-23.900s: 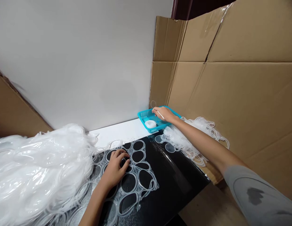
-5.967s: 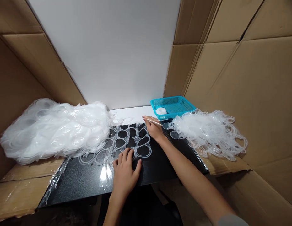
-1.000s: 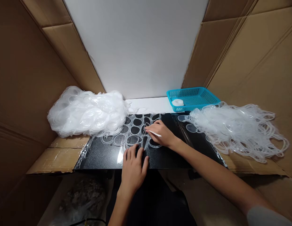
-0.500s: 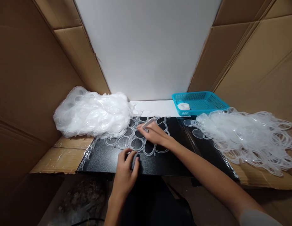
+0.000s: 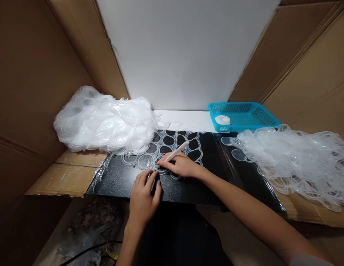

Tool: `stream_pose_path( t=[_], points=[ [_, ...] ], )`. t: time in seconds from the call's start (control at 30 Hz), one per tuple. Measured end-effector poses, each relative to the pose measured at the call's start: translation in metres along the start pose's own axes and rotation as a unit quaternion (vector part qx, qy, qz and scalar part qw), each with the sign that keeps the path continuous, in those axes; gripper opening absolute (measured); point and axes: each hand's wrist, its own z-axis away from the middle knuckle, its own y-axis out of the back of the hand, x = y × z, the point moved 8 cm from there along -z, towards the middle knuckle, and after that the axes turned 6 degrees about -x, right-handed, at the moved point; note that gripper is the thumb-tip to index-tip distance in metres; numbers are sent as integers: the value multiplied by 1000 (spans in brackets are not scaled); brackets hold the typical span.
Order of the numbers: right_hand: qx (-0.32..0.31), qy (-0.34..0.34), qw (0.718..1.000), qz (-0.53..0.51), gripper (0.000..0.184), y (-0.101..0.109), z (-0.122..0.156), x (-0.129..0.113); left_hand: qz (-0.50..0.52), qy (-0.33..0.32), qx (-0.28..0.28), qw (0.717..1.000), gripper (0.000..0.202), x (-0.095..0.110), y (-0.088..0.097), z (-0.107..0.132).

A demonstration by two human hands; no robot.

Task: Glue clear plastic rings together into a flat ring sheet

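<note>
**White stick worked at the near edge of a ringed sheet**

The right hand (image 5: 179, 164), at the centre of the frame, grips a slim white stick (image 5: 177, 150) between its fingers much like a pen, back end pointing up and to the right. Its lower tip is hidden by the fingers, over an oval near the front edge of a clear ringed sheet (image 5: 176, 139). That sheet lies on the black table (image 5: 113, 179) in the middle of the frame, its left side meeting a white, filmy heap (image 5: 105, 123).

The left hand (image 5: 144, 194), lower centre, has its fingers loosely curved, thumb apart, just beside the sheet's near edge; whether they press on it I cannot tell.

To do this well, I would keep the stick low and move it lightly, staying within one oval, since the thin webbing looks easy to snag or stretch. Left fingertips laid flat on the margin close by should stop the sheet from sliding or lifting.
</note>
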Motion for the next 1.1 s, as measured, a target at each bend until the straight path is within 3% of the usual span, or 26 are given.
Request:
stream_pose_path(
  t=[0.2, 0.47, 0.57, 0.7, 0.87, 1.0, 1.1],
  points=[
    [12, -40, 999, 9, 23, -3, 3, 12, 7, -11, 0, 1000, 27, 2, 0, -1],
    [19, -38, 998, 49, 19, -4, 4, 7, 3, -16, 1, 1000, 30, 2, -1, 0],
    [18, 1, 997, 68, 17, -3, 3, -3, -10, -14, -4, 1000, 31, 3, -2, 0],
    [-8, 102, 989, 104, 20, -6, 5, -21, -42, 2, -28, 999, 33, 4, -5, -4],
    [7, 214, 941, 261, 25, -15, 11, -30, -40, 14, -36, 998, 32, 3, -5, -7],
    [22, 217, 912, 348, 25, -21, 10, -26, -9, 13, -26, 1000, 30, 0, -4, -5],
    [46, 201, 913, 352, 23, -14, 8, -25, -1, 15, -25, 1000, 25, -2, -4, -4]
  ],
)
